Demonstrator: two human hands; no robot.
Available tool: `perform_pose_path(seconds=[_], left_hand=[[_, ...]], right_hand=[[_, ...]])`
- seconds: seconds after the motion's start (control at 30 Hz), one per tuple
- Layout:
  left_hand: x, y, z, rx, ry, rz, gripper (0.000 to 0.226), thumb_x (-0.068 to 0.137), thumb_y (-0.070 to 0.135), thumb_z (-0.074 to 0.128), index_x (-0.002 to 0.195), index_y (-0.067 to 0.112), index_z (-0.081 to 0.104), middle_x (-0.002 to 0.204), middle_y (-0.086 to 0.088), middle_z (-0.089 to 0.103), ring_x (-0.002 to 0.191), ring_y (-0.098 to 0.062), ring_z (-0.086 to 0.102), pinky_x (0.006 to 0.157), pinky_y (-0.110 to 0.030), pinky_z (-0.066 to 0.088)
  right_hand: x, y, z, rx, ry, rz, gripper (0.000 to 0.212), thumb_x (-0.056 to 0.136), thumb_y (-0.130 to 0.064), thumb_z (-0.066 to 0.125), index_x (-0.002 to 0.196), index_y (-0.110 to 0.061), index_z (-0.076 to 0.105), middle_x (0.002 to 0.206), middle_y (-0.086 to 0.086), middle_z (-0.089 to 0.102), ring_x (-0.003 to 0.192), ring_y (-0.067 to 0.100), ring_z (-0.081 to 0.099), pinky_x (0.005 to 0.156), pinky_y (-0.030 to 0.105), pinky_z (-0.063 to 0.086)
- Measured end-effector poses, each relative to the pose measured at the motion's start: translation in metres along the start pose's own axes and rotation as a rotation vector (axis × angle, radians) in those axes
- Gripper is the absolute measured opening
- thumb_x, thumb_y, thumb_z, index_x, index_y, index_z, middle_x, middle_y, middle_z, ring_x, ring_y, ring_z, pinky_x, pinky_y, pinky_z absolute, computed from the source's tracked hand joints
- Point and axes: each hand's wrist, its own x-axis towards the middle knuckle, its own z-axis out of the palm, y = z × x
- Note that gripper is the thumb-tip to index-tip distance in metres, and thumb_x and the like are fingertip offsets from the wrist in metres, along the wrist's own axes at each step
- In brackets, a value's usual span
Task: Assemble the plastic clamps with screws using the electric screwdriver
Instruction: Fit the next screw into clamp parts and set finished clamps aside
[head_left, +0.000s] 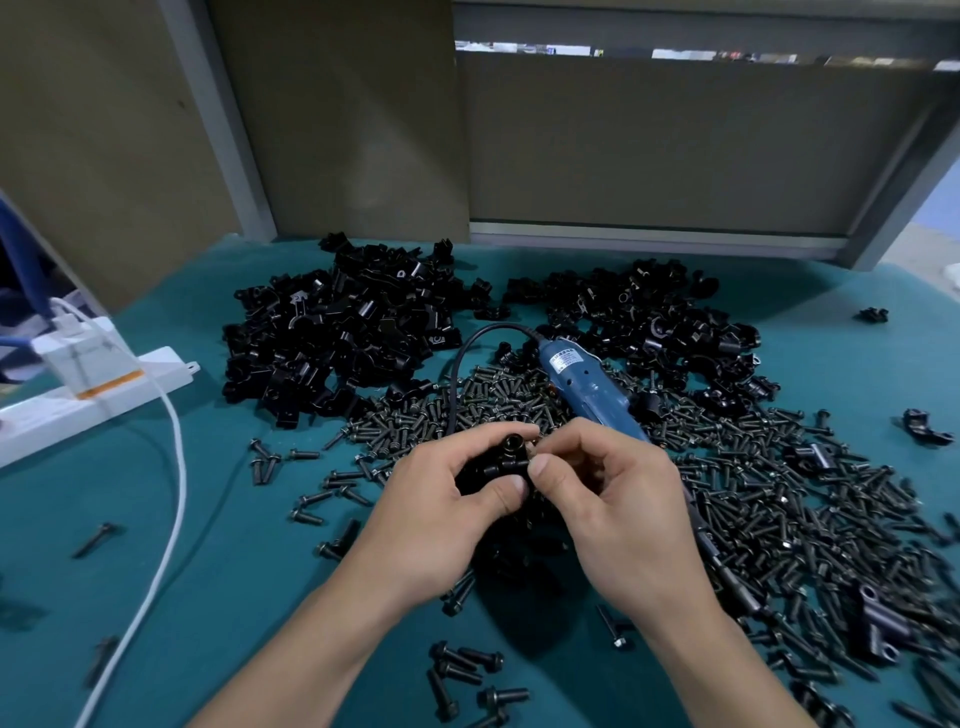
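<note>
My left hand (441, 514) grips a black plastic clamp (501, 462) above the teal table, thumb across its front. My right hand (613, 514) meets it from the right, its thumb and forefinger pinching at the clamp's right side; what they pinch is hidden. The blue electric screwdriver (587, 384) lies on the screw heap (753, 493) just behind my hands, its black cable curling away to the left. Two heaps of black clamp halves sit further back, the left clamp heap (343, 332) and the right clamp heap (649, 322).
A white power strip (98, 384) with a plugged adapter lies at the left, and a white cable (166, 519) runs from it toward me. Loose screws (467, 670) scatter near my forearms. Finished clamps (878, 618) lie at the right. Brown panels close off the back.
</note>
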Motion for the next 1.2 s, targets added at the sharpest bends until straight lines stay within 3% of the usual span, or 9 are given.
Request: perform_pose_path(seconds=[0.23,0.4,0.57,0.63,0.8,0.97,1.1,1.2], left_hand=[[0.0,0.001,0.001,0.053,0.003,-0.004,0.05,0.095,0.009,0.073,0.12,0.052,0.07,0.108,0.024,0.076,0.103,0.002,0.071,0.092,-0.031,0.059],[0.0,0.004,0.002,0.007,-0.059,-0.048,0.053,0.1,0.019,0.069,0.13,0.062,0.06,0.119,0.032,0.071,0.112,0.011,0.064,0.098,-0.024,0.051],[0.001,0.002,0.002,-0.059,-0.082,-0.064,0.042,0.101,0.015,0.068,0.135,0.041,0.067,0.119,0.021,0.075,0.114,0.001,0.068,0.107,-0.037,0.052],[0.002,0.001,0.001,-0.12,-0.102,-0.063,0.037,0.101,0.013,0.068,0.129,0.037,0.071,0.117,0.013,0.077,0.113,-0.006,0.07,0.104,-0.037,0.054],[0.003,-0.003,-0.001,-0.259,-0.124,-0.06,0.043,0.096,0.004,0.071,0.117,0.041,0.077,0.114,0.007,0.079,0.11,-0.009,0.073,0.09,-0.018,0.055],[0.005,-0.004,-0.001,-0.285,-0.09,-0.067,0.044,0.085,0.006,0.075,0.113,0.039,0.08,0.111,0.004,0.08,0.106,-0.012,0.076,0.087,-0.02,0.057],[0.002,0.001,-0.001,-0.159,-0.042,-0.049,0.046,0.091,0.0,0.075,0.105,0.044,0.08,0.099,0.008,0.081,0.092,-0.008,0.077,0.078,-0.018,0.058],[-0.001,0.006,0.0,-0.074,0.008,-0.025,0.047,0.092,0.001,0.075,0.102,0.047,0.078,0.092,0.011,0.08,0.084,-0.005,0.075,0.072,-0.019,0.058]], right_hand=[[0.0,0.005,0.002,-0.045,-0.049,0.021,0.02,0.098,-0.02,0.07,0.08,-0.03,0.071,0.069,-0.004,0.067,0.061,0.012,0.059,0.056,0.028,0.05],[0.002,0.011,0.001,-0.009,-0.033,0.043,0.017,0.097,-0.022,0.069,0.084,-0.032,0.072,0.073,-0.009,0.07,0.065,0.007,0.06,0.06,0.023,0.05],[0.003,0.012,0.0,0.064,-0.062,0.063,0.01,0.091,-0.033,0.065,0.083,-0.031,0.072,0.073,-0.01,0.069,0.064,0.004,0.059,0.062,0.022,0.047],[0.004,0.012,0.0,0.059,-0.068,0.056,0.01,0.09,-0.034,0.065,0.083,-0.03,0.073,0.075,-0.006,0.07,0.067,0.008,0.061,0.063,0.029,0.051],[0.004,0.009,-0.002,0.101,-0.101,0.03,0.008,0.089,-0.028,0.067,0.083,-0.026,0.072,0.074,-0.002,0.068,0.068,0.015,0.06,0.064,0.042,0.053],[0.004,0.008,-0.001,0.089,-0.101,0.022,0.008,0.088,-0.024,0.069,0.082,-0.025,0.072,0.071,-0.004,0.067,0.064,0.009,0.057,0.06,0.029,0.048],[0.001,0.008,0.0,0.024,-0.066,0.017,0.019,0.095,-0.017,0.071,0.079,-0.027,0.072,0.067,-0.005,0.067,0.059,0.01,0.056,0.055,0.027,0.048],[-0.001,0.006,0.002,-0.077,-0.039,-0.011,0.024,0.098,-0.021,0.069,0.075,-0.027,0.068,0.06,-0.008,0.06,0.054,0.005,0.051,0.052,0.014,0.038]])
